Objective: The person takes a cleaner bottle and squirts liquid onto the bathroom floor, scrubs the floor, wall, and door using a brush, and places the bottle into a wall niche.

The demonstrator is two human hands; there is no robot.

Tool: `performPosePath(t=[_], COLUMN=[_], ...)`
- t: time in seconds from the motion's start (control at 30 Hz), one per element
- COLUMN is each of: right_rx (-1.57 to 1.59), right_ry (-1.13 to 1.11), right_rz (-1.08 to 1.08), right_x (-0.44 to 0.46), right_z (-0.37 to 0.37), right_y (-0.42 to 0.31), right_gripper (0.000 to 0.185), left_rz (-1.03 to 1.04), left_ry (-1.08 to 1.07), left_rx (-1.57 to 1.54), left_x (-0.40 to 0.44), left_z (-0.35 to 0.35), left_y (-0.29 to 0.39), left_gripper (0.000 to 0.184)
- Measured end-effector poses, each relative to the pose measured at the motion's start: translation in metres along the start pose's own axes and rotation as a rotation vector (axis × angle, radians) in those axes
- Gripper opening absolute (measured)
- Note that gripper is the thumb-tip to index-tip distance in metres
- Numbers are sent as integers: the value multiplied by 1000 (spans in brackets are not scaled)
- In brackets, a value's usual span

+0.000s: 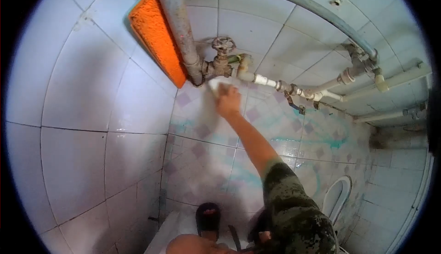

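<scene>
The right hand (228, 100) grips one small white object (214, 85), its kind unclear, low at the pale, purple-diamond tiled floor (211, 162). Pushed further, knuckles could strike the one corroded metal wheel valve (223, 45) just beyond the hand, or one upright grey pipe (177, 20) to its left, beside one orange rectangular pad (156, 38). Several blue-green streaks (337, 141) right of the hand, seemingly wet, could cause slipping.

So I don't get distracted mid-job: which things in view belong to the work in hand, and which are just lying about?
In the work:
right hand
white item it holds, kind unclear
tiled floor below
blue-green streaks on the floor, probably

Not in use:
orange pad beside the upright pipe
round valve handle, fixed like the pipe
</scene>
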State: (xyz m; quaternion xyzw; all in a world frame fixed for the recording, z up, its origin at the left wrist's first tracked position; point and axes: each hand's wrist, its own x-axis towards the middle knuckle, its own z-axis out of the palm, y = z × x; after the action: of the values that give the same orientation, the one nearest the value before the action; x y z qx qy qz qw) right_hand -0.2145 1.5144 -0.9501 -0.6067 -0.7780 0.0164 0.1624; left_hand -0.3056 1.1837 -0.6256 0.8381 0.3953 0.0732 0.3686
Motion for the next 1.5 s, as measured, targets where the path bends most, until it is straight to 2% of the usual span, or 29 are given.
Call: performPosePath(t=[0.03,0.1,0.17,0.27,0.33,0.4,0.5,0.53,0.57,0.6,0.63,0.67,0.73,0.77,0.83,0.87,0.93,0.97,1.0,1.03,1.07,1.1,1.17,1.2,1.27,1.3,1.37,1.47,1.5], right_rx=[-6,14,35,-160,-193,-256,-111,-165,-11,-11,126,279,344,350,398,455,132,132,60,-10,-103,-100,-156,-43,285,439,416,302,285], right_ry=[3,-186,-163,-76,-18,-194,-102,-48,-106,-21,-207,-291,-231,-228,-381,-538,-50,98,-32,19,124,68,-57,-83,-456,-323,-217,-326,-289], right_rz=[8,-3,97,265,267,481,458,307,201,14,-9,-89,-405,-401,-399,-247,-152,-109,48,176,172,147,70,-70,-218,-430,-721,-615,-471], right_x=[7,11,-3,-60,-102,-127,-128,-133,-138,-156,-172,-191,-224,-225,-231,-221,-208,-196,-193,-195,-204,-218,-244,-258,-270,-282,-285,-233,-207], right_z=[-6,-18,-22,-44,-68,-81,-70,-68,-61,-54,-55,-43,-59,-61,-62,-58,-55,-64,-77,-92,-101,-97,-98,-85,-77,-66,-55,-32,-24], right_y=[1,4,61,161,192,200,142,106,73,34,-3,-32,-71,-71,-57,-37,27,64,96,113,124,138,113,89,13,-24,-84,-132,-134], right_gripper=[62,62,62,63,64,65,63,63,63,60,55,53,51,51,46,54,56,57,59,61,62,63,64,61,54,47,44,48,50], left_rz=[6,12,23,42,63,81,108,112,118,124,130,135,140,144,147,148,154,158,153,152,145,138,126,118,101,93,72,27,14], left_ry=[-2,-12,-18,-19,-22,-25,-32,-34,-35,-34,-35,-32,-33,-38,-41,-40,-35,-30,-23,-18,-12,-5,14,24,33,39,41,37,33], left_rx=[0,1,-4,-14,-14,-20,-24,-24,-25,-29,-26,-30,-39,-48,-64,-78,-104,-118,-126,-137,-141,-143,-155,-160,-168,-172,-166,-165,-173], left_x=[1,-1,-2,-4,-5,-6,-7,-7,-6,-7,-7,-7,-9,-11,-16,-18,-22,-23,-25,-26,-27,-28,-30,-31,-32,-34,-36,-41,-42], left_z=[0,0,-1,0,2,5,11,12,14,17,19,20,24,25,28,29,32,34,35,37,38,39,36,36,36,35,32,26,25], left_y=[0,2,5,8,11,15,21,23,25,28,30,33,39,42,48,52,58,62,65,68,69,69,69,69,69,67,63,57,57], left_gripper=[45,45,45,45,45,45,45,45,45,45,45,45,45,45,45,45,45,45,45,45,45,45,46,46,46,46,46,46,46])
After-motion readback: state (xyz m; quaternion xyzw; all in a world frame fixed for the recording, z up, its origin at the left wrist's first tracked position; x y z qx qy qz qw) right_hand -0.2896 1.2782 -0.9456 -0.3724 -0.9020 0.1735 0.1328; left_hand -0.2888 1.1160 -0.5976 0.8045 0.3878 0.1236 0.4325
